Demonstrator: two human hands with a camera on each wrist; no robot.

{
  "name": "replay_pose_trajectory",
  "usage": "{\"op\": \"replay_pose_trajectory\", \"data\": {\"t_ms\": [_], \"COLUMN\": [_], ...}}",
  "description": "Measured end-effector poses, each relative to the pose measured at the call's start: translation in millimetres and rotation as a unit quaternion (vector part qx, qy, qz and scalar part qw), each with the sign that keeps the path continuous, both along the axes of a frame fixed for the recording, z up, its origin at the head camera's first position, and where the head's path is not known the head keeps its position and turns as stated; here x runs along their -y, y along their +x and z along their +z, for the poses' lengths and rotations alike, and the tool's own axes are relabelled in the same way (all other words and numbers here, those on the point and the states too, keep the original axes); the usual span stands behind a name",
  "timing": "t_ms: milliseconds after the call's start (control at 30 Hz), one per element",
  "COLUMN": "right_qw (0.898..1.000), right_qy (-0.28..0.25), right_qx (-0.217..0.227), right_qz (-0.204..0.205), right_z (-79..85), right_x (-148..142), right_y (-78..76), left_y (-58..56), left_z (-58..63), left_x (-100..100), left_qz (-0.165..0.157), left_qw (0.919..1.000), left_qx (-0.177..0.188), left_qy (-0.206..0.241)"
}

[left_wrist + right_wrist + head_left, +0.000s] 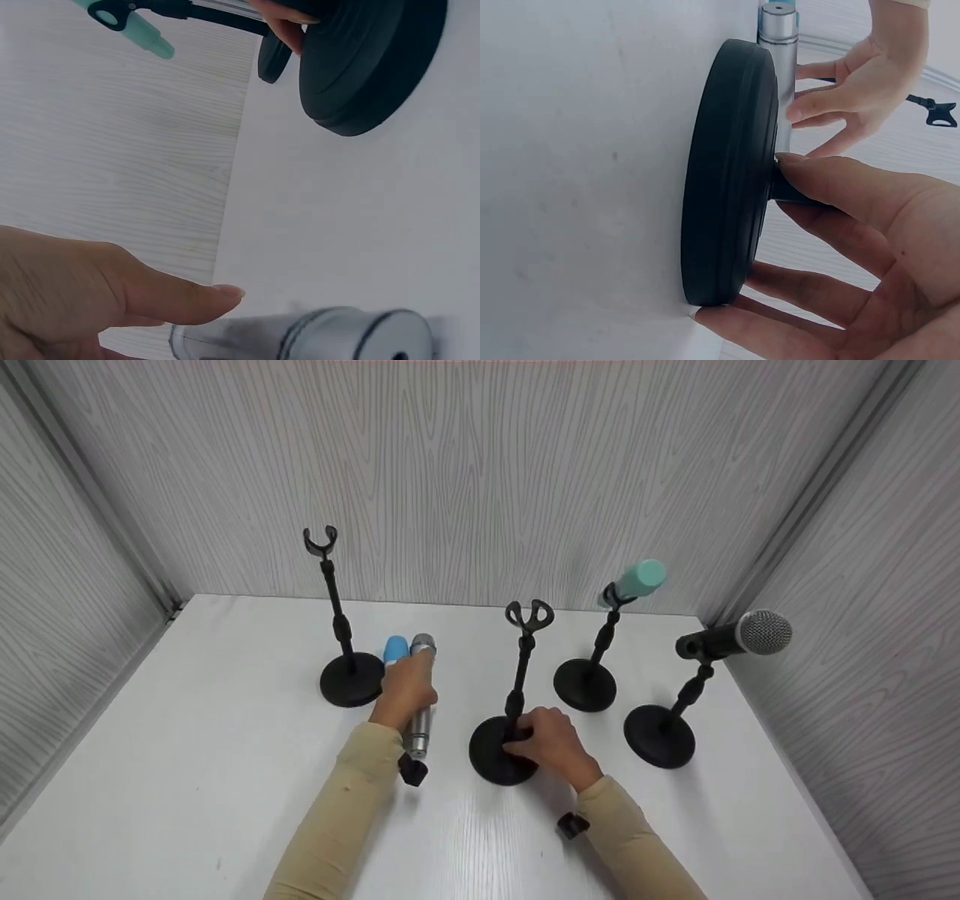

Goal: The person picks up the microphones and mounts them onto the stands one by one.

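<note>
My left hand (409,684) lies over a silver microphone (421,729), its thumb along the right side and fingers across the body. Close beside that microphone, a blue-ended one (396,648) is partly hidden by the hand. My right hand (551,741) holds the middle black microphone stand (517,679) low down. In the right wrist view the thumb and a finger pinch the stem just above the round base (731,172), while another fingertip touches the base's rim. An open clip (530,616) with nothing in it tops this stand.
At the left stands another black stand (341,626) with a bare clip. On the right, one stand (589,682) bears a teal microphone (641,577) and another (664,735) a black microphone (739,636) with a mesh head. Grey wood-grain walls (465,487) enclose the white table (187,750).
</note>
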State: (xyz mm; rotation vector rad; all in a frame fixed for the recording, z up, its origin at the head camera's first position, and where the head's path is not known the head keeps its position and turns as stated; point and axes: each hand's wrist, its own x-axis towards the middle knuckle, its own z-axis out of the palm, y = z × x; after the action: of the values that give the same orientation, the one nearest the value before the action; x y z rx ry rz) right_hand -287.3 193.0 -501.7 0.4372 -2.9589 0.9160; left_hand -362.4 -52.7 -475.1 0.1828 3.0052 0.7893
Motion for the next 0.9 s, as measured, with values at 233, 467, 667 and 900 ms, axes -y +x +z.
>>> {"op": "replay_pose_trajectory", "data": {"t_ms": [233,467,667,900], "right_qw": [1.0,1.0,1.0,1.0], "right_qy": [0.002,-0.005,0.0,0.006], "right_qx": [0.001,0.007,-0.001,-0.003], "right_qz": [0.001,-0.002,0.006,0.006], "right_z": [0.9,-0.8,-1.6,-2.4], "right_x": [-1.7,0.5,0.7,0.1], "right_y": [0.2,1.3,1.8,0.0], "left_y": [-0.4,0.7,6.0,12.6], "left_z": [-6.4,-6.8,1.8,41.3], "left_x": [-5.5,-9.4,-8.2,-8.3], "left_qz": [0.014,0.0,-0.033,-0.045], "left_qw": [0.999,0.9962,0.9967,0.997], "left_qx": [0.042,0.087,0.071,0.034], "left_qy": [0.009,0.008,0.02,0.053]}}
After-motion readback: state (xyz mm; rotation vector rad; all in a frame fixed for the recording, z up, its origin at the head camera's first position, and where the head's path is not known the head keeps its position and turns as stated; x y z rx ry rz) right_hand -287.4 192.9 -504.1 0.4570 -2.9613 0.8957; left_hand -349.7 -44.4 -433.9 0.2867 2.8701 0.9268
